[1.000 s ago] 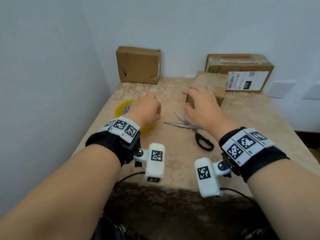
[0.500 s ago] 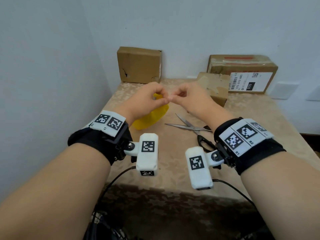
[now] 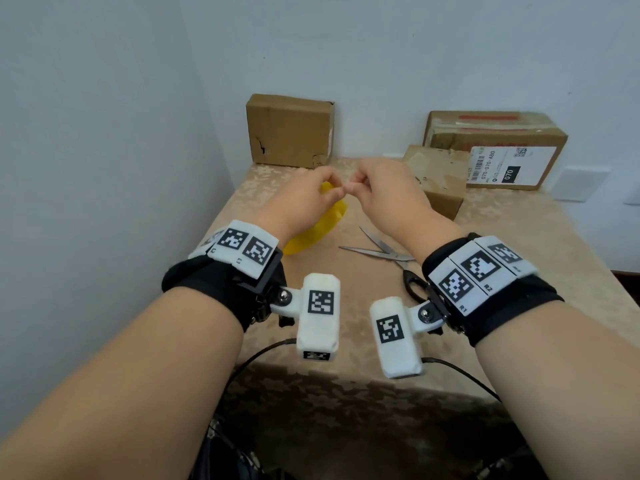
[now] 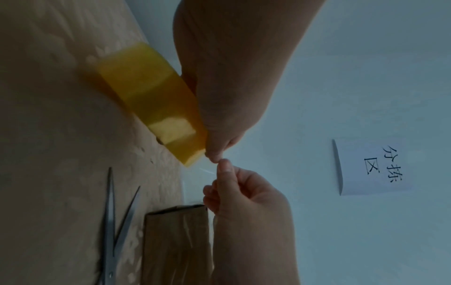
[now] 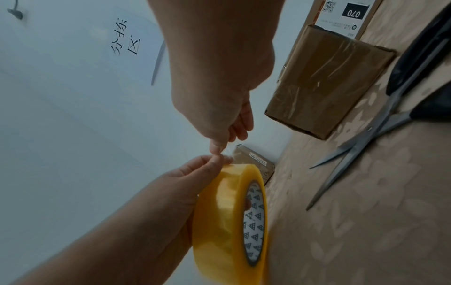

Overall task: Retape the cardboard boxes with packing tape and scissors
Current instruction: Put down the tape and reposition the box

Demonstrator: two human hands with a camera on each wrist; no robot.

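The left hand [image 3: 304, 199] grips the tape roll [image 5: 229, 221] while the right hand [image 3: 388, 195], touching its rim, pinches the tape's free end.

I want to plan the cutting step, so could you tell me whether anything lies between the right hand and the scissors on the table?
Nothing visible does. The scissors lie open on the table, just below the right hand, apart from the small box. That hand is busy, though: it pinches the tape end at the yellow roll, which the left hand holds.
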